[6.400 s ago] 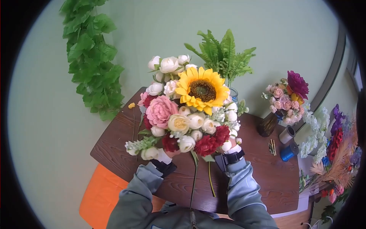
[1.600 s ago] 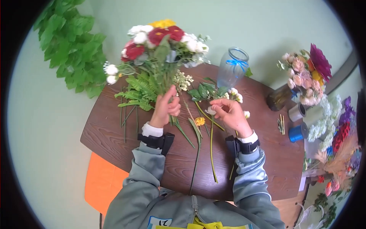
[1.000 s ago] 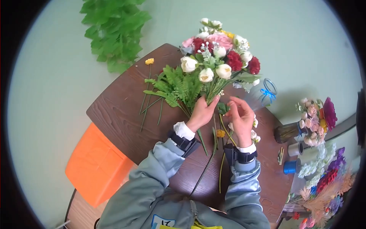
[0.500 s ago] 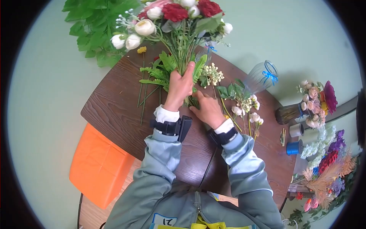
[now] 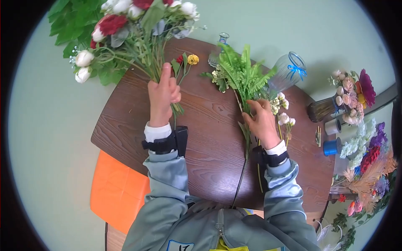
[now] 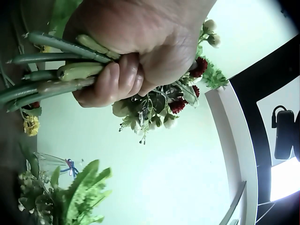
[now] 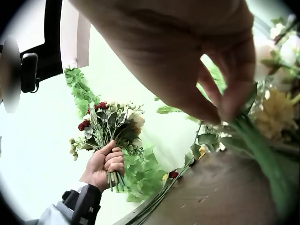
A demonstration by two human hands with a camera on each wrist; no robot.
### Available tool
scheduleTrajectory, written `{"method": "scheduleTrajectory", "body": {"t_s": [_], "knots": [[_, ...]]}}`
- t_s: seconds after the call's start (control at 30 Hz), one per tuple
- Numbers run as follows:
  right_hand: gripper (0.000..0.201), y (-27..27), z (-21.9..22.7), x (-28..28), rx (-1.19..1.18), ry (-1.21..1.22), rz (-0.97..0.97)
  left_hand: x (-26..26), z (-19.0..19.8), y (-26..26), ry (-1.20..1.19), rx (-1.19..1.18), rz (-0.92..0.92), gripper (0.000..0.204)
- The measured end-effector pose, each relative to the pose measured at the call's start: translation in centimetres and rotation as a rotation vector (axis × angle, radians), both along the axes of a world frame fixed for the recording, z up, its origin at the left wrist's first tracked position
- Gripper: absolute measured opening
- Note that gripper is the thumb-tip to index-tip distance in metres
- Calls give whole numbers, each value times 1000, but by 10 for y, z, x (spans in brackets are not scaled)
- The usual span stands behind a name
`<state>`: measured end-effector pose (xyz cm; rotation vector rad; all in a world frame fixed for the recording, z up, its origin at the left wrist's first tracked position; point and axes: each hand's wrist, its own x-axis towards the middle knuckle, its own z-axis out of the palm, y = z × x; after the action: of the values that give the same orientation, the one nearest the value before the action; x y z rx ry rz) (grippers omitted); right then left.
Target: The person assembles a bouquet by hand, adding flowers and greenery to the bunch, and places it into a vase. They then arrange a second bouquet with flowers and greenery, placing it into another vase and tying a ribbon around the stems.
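My left hand grips the bundled stems of a bouquet of white and dark red flowers, raised at the upper left. Cut stem ends stick out below the curled fingers in the left wrist view. Over the table's right half, my right hand pinches a green fern sprig by its stem. Thumb and fingertips meet on that green stem in the right wrist view. White blossoms on stems lie right beside this hand.
A clear vase with a blue ribbon leans behind the fern, a smaller glass vase farther left. One yellow flower lies at the back. On the right are a filled dark vase and a blue spool.
The bouquet has swung to the left with my left hand. My right hand has taken the fern sprig from under the bouquet and carried it to the right.
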<state>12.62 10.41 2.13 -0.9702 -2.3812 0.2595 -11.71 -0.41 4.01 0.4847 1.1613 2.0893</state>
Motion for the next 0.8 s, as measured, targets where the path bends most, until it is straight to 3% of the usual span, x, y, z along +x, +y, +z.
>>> {"method": "scheduleTrajectory", "body": {"t_s": [0.07, 0.2, 0.27, 0.37, 0.47, 0.53, 0.67, 0.8], "knots": [[33, -10, 14, -9, -79, -39, -87, -1, 0, -3, -2, -7, 9, 34], [26, -15, 22, -56, -249, 70, 314, -5, -1, -12, 15, -24, 58, 29], [24, -8, 13, -91, -316, 26, 399, -5, 1, -16, -13, -27, 90, 30], [23, 1, -17, -144, -234, 67, 474, -5, 0, -21, -1, -48, 89, 31], [23, -1, -31, -184, -224, 101, 469, -7, -3, -20, -2, -62, 83, 31], [24, -5, -34, -200, -263, -60, 362, -6, -2, -18, 0, -72, 77, 32], [31, -8, -29, -202, -234, -245, 220, -6, -1, -19, -8, -97, 87, 32], [22, -5, -29, -200, -233, -284, 178, -8, -5, -19, -16, -81, 80, 32]]}}
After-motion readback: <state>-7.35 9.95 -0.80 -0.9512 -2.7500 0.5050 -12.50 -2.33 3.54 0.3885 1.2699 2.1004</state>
